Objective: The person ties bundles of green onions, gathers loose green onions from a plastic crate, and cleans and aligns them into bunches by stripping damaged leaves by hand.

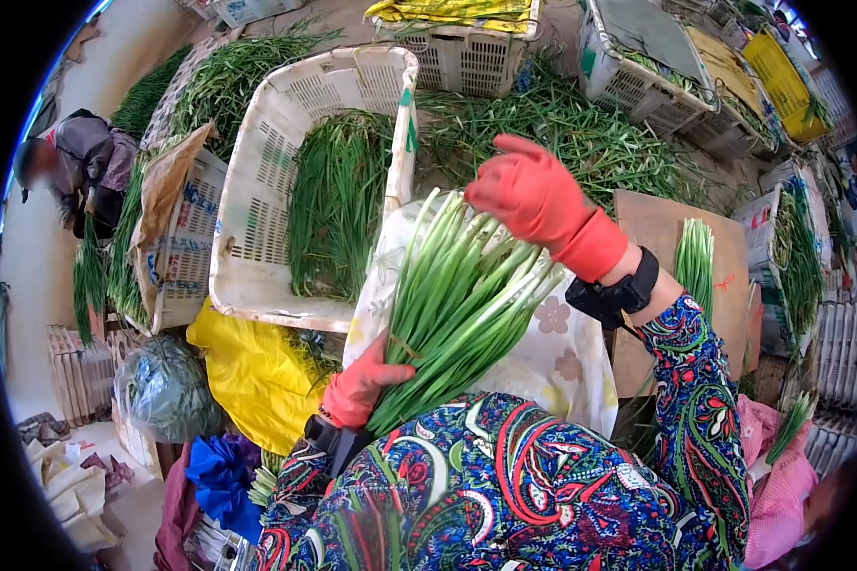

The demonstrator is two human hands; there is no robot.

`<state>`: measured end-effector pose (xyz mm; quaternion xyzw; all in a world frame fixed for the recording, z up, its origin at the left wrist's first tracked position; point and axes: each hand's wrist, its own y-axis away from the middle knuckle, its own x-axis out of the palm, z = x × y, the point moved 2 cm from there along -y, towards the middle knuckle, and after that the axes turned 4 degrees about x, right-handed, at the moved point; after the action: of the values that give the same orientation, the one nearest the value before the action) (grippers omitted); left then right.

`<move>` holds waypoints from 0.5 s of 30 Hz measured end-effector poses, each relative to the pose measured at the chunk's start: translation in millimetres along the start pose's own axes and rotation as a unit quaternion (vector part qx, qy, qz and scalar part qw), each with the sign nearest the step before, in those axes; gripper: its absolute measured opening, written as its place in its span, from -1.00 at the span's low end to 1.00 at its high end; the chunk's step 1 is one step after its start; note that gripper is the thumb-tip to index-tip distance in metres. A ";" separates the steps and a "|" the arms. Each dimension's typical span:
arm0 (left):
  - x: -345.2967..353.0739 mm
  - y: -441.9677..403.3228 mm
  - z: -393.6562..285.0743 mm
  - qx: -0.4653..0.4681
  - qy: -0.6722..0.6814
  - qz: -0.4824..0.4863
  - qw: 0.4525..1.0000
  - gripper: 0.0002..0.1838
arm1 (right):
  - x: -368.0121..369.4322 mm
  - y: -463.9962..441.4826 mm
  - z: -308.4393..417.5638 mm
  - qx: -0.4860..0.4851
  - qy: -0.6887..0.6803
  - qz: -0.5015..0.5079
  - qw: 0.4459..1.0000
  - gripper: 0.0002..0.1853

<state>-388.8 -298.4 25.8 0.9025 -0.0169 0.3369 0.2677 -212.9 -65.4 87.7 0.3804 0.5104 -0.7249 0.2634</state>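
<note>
My left hand (367, 381), in a reddish-orange rubber glove, is closed around the lower, leafy part of a thick bunch of chives (467, 295). The bunch slants up and away from my body, its pale stalk ends fanned out at the top. My right hand (543, 205), gloved alike, is over those pale ends with its fingers curled. What its fingertips hold, if anything, I cannot make out. Beneath the bunch lies a pale flower-patterned cloth (571, 352). Just beyond is a white plastic crate (257, 200) with loose chives (338, 200) inside.
A smaller chive bundle (695, 262) lies on a brown board (647, 238) to the right. Loose greens (562, 133) cover the floor ahead, with crates (462, 62) behind. At left, another person (86, 162) holds chives near a yellow sheet (257, 371) and a plastic bag (167, 388).
</note>
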 end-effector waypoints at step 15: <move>8.1 -17.4 -29.6 0.043 -0.086 -0.006 0.995 -0.23 | 58.8 103.1 32.1 0.374 -0.860 -0.061 0.342 -0.06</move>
<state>-396.5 -267.7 41.2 0.9388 -0.0202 0.2573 0.2281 -176.1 -130.4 -10.0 -0.4259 -0.2995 -0.7822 0.3421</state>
